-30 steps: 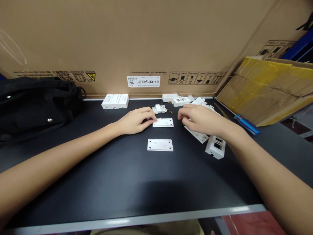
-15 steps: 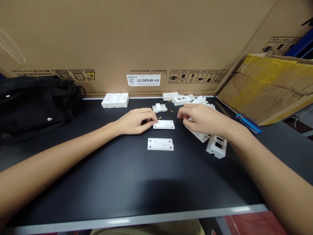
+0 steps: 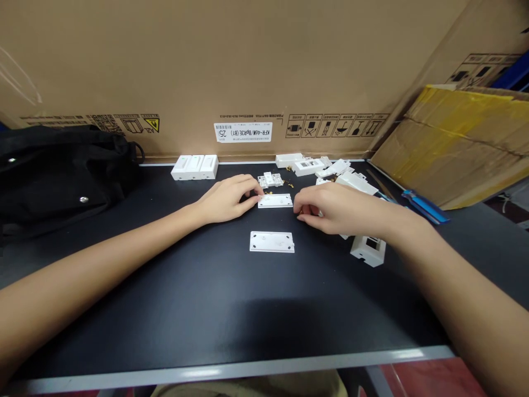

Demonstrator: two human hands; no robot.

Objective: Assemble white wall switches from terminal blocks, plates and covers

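My left hand [image 3: 233,198] has its thumb and fingers closed at the left end of a white rectangular plate [image 3: 275,200]. Just right of that plate, my right hand [image 3: 320,208] is curled with its fingertips together; what they hold, if anything, is too small to name. A second white plate [image 3: 271,242] lies nearer the table's front. Behind the upper plate sits a small white part with pale fittings [image 3: 270,180], with little brass pieces [image 3: 289,184] beside it. A white housing [image 3: 367,251] with openings rests right of my right hand.
Three white switch units [image 3: 194,167] stand at the back left, near a black bag [image 3: 61,176]. More white parts [image 3: 355,181] are heaped at the back right, by a blue-handled tool [image 3: 425,207] and a taped cardboard box [image 3: 458,146].
The upper plate has shifted slightly away, with my left hand at its end. My right hand has moved left and a little nearer, uncovering more of the heaped white parts.
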